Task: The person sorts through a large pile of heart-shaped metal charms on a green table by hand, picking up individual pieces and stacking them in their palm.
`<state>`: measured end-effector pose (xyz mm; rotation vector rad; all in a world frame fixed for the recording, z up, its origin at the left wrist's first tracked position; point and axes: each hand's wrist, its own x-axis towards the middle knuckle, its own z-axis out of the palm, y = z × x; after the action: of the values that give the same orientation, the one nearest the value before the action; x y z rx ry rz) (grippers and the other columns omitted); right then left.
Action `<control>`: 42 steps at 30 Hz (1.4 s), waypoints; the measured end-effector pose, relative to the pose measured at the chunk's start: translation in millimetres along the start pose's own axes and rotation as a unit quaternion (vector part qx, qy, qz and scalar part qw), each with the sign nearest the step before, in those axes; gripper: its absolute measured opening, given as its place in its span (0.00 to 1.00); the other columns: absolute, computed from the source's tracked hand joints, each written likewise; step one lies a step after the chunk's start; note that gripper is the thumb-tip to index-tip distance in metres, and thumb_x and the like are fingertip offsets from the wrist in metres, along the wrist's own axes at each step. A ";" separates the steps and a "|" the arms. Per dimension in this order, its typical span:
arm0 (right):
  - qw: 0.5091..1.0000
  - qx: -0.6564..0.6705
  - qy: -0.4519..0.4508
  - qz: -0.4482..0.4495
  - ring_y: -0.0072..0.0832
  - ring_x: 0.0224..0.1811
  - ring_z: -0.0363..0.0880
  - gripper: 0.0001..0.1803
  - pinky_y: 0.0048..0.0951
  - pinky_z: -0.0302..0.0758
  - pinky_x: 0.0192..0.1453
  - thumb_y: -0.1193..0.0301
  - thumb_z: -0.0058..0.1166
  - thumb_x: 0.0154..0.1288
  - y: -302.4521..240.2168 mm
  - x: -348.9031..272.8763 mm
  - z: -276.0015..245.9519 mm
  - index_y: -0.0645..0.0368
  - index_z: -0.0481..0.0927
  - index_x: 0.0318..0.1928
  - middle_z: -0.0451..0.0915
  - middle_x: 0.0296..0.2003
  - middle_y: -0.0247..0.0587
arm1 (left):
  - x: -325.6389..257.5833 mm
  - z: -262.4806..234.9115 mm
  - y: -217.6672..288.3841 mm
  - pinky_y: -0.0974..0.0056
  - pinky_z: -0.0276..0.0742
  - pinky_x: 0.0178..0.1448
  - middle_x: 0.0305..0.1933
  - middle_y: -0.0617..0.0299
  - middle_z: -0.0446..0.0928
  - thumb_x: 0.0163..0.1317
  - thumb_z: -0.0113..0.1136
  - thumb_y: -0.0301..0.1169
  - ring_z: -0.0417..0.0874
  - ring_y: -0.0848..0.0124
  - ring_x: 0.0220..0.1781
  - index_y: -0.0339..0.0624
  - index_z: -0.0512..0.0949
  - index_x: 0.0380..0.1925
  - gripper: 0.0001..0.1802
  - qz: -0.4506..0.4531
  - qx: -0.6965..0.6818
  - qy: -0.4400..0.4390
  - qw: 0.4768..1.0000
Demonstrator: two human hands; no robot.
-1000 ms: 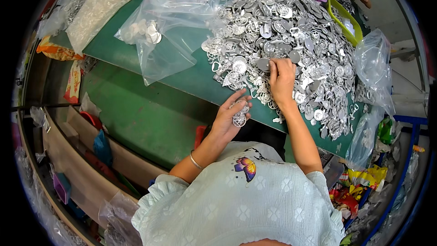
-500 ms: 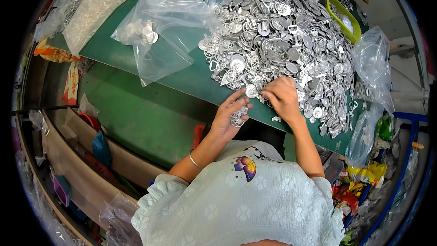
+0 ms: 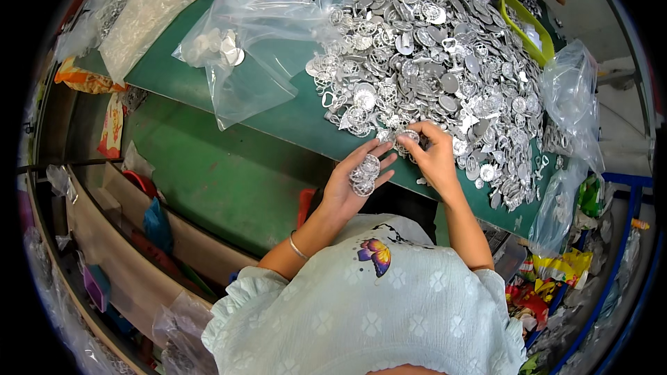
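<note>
My left hand [image 3: 351, 184] cups a small stack of silver metal pieces [image 3: 363, 173] (fingers curled round it); my right hand [image 3: 432, 156] pinches one piece [image 3: 406, 136] at the pile's [image 3: 431, 55] near edge on the green table [image 3: 278, 114].

Bright, even light falls from above across the green table [image 3: 278, 114]; shadows are soft and short. Glints flare off the metal pile [image 3: 431, 48] and the clear bag [image 3: 257, 42]. Fisheye bending curves the table edge, and a black rim rings the frame, where detail turns soft.
</note>
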<state>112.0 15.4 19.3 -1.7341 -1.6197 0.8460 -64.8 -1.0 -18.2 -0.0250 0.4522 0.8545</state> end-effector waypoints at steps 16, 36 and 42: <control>0.943 -0.209 0.154 -0.208 0.31 0.36 0.69 0.11 0.31 0.65 0.39 0.72 0.63 0.48 -6.2 59.0 16.4 0.60 0.75 0.31 0.73 0.33 0.38 | 4.1 -14.8 -5.5 0.60 0.76 0.51 0.52 0.56 0.72 0.63 0.53 0.36 0.74 0.60 0.56 0.45 0.64 0.59 0.24 0.025 0.097 -0.029 0.994; 0.942 -0.196 0.152 -0.226 0.39 0.41 0.69 0.10 0.37 0.62 0.46 0.72 0.60 0.50 -7.3 62.4 28.8 0.58 0.76 0.35 0.75 0.36 0.40 | 0.0 -18.5 -0.9 0.55 0.82 0.45 0.58 0.48 0.68 0.65 0.48 0.44 0.73 0.53 0.56 0.39 0.71 0.47 0.20 -0.009 0.067 -0.102 0.992; 0.926 -0.206 -0.005 -0.315 0.40 0.49 0.67 0.17 0.38 0.62 0.49 0.71 0.61 0.49 -13.2 52.6 40.4 0.59 0.76 0.41 0.73 0.45 0.39 | 5.7 -25.7 -5.7 0.55 0.83 0.42 0.55 0.49 0.69 0.65 0.47 0.44 0.74 0.54 0.54 0.43 0.73 0.42 0.17 -0.060 -0.034 -0.107 0.992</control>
<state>74.4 69.1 2.9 -1.2978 -2.2931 0.2091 -67.0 -5.8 -44.6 -0.0223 0.2189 0.7450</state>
